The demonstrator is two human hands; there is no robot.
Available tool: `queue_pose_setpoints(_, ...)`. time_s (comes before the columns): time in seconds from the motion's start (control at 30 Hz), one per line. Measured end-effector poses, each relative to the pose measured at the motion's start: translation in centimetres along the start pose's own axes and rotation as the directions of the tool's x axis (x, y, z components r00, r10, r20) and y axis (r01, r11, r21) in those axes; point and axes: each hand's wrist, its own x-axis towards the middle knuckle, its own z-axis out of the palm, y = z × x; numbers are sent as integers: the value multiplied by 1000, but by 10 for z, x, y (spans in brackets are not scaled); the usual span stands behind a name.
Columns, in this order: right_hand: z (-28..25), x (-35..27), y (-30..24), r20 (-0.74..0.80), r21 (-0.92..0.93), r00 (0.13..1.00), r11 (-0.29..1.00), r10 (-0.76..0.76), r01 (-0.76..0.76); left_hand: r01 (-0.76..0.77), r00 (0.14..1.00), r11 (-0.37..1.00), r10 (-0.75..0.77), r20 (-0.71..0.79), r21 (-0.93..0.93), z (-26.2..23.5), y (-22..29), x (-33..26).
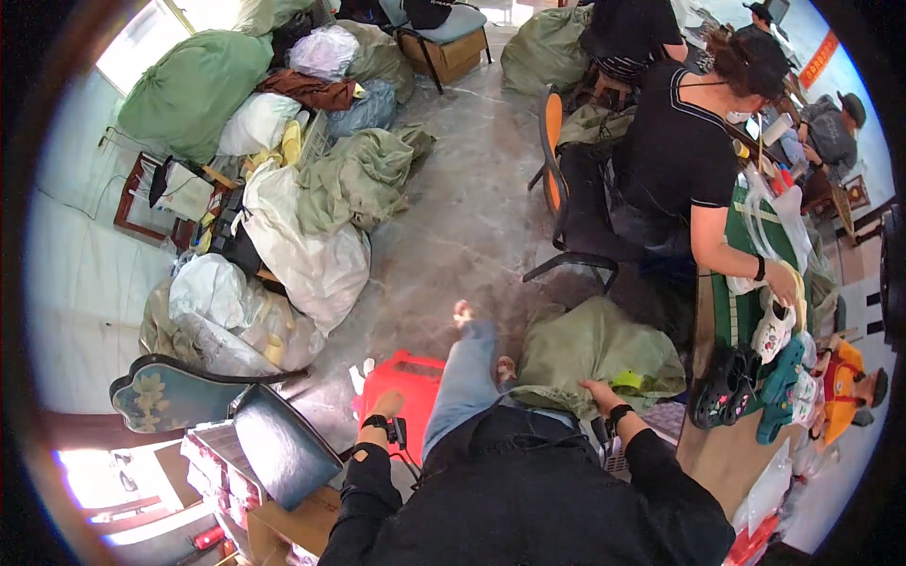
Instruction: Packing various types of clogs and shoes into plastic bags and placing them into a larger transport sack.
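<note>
My right hand (pixel 601 397) grips the near edge of an olive-green cloth sack (pixel 604 344), which lies bunched in front of me to the right. A bright yellow-green piece (pixel 626 379) shows at the sack's opening. To the left, my left hand (pixel 388 406) is over a red plastic object (pixel 408 375) with a slot near its far edge, perhaps a stool or crate. The left fingers are too small and unclear to tell whether they hold it. Dark straps circle both wrists. My leg in blue jeans (pixel 464 373) stretches forward between the hands.
A co-worker in black (pixel 675 132) reaches over the bench (pixel 722 453) at right, handling white clogs (pixel 774 330); black clogs (pixel 725 387) and teal clogs (pixel 781 382) lie nearby. Full sacks (pixel 307 250) line the left. A dark chair (pixel 283 439) stands at near left.
</note>
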Motion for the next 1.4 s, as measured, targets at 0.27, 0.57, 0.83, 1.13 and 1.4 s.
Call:
queue_pose_setpoints(0.27,-3,-5,6,-69,-332,997,943,-36,11,98,994,980,-87,70,-172,-91,-100,95)
queue_pose_setpoints(0.57,92,20,13,-165,-819,944,572,-286,30,-109,994,994,110,4,-20,-322,-132,214)
queue_pose_setpoints(0.83,218,35,-150,67,-893,875,363,-480,268,-112,991,976,122,-46,185,-418,-174,263)
queue_pose_setpoints(1.13,266,63,-335,-130,853,991,511,12,105,-171,967,962,122,225,215,-463,-129,331)
queue_pose_setpoints(1.4,290,52,-512,-161,834,979,548,126,67,-211,977,962,206,49,175,-549,-61,430)
